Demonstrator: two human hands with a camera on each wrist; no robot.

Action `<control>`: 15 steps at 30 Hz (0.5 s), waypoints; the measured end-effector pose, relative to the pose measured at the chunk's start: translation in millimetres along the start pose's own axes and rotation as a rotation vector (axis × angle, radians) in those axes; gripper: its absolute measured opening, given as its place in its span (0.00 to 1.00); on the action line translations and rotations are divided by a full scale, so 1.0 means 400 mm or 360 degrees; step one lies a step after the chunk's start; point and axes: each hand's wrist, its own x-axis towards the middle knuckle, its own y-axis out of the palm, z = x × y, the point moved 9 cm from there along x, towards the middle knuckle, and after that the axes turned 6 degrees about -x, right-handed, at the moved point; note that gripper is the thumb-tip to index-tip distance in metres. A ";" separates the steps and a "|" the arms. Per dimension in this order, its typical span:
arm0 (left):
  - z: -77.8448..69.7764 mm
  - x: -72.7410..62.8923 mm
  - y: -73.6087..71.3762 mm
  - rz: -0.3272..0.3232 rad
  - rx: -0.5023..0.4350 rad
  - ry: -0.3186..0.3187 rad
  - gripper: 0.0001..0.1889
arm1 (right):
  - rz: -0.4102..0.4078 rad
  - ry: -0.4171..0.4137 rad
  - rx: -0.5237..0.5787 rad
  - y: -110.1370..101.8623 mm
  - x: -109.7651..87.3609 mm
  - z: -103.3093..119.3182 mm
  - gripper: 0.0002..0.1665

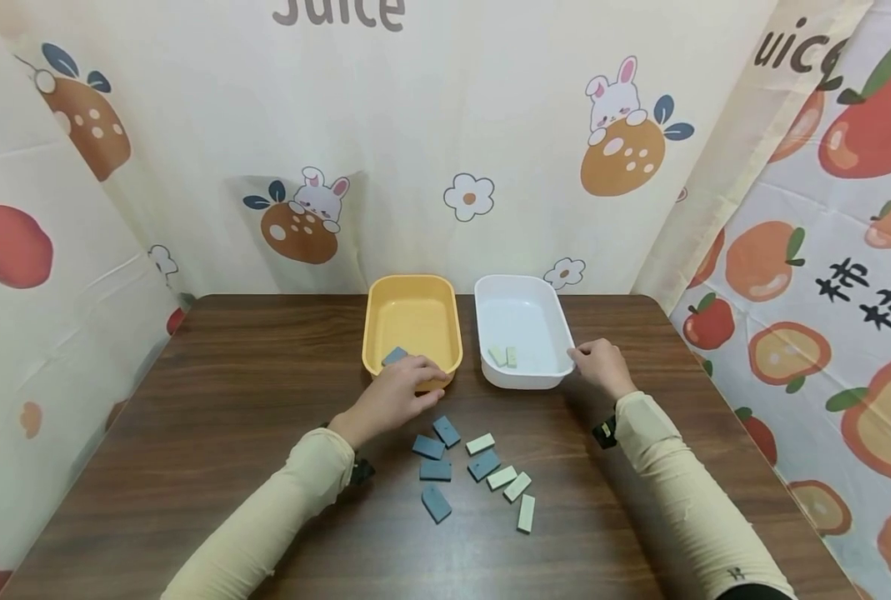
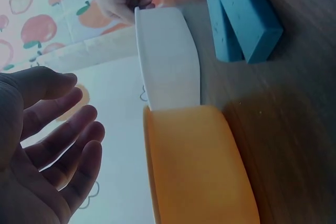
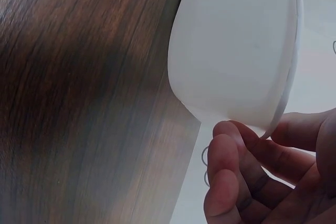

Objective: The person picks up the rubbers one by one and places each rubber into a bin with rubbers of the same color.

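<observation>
My left hand (image 1: 400, 392) hovers over the near edge of the yellow bin (image 1: 370, 333), fingers loosely bent with nothing between them. In the left wrist view, the left palm (image 2: 31, 166) is bare and apart from the bin. A blue-grey block (image 1: 394, 356) lies inside the yellow bin, partly behind the hand. At the right side, my right hand (image 1: 601, 367) pinches the rim of the white bin (image 1: 523, 381) between thumb and fingers, also plain in the right wrist view. Two pale green blocks, one at the left (image 1: 498, 357) and one upright beside it (image 1: 511, 357), lie in the white bin.
Several blue-grey blocks (image 1: 435, 471) and several pale green blocks (image 1: 501, 477) lie scattered on the brown wooden table (image 1: 265, 375) in front of the bins. A printed curtain (image 1: 415, 125) hangs behind the table's far edge and at both sides.
</observation>
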 end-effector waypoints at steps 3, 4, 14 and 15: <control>-0.003 -0.001 0.017 0.0067 -0.0002 0.0000 0.12 | 0.0007 0.0006 0.0000 0.002 -0.001 -0.003 0.22; -0.005 -0.002 0.022 0.0088 0.0002 0.0005 0.12 | 0.0005 0.0003 0.0000 0.002 -0.001 -0.003 0.22; -0.004 -0.005 0.088 0.0331 0.0020 -0.0035 0.13 | -0.0018 -0.0011 -0.0011 0.003 0.002 -0.005 0.22; -0.003 -0.005 0.095 0.0353 0.0021 -0.0037 0.14 | -0.0020 -0.0012 -0.0016 0.003 0.002 -0.006 0.22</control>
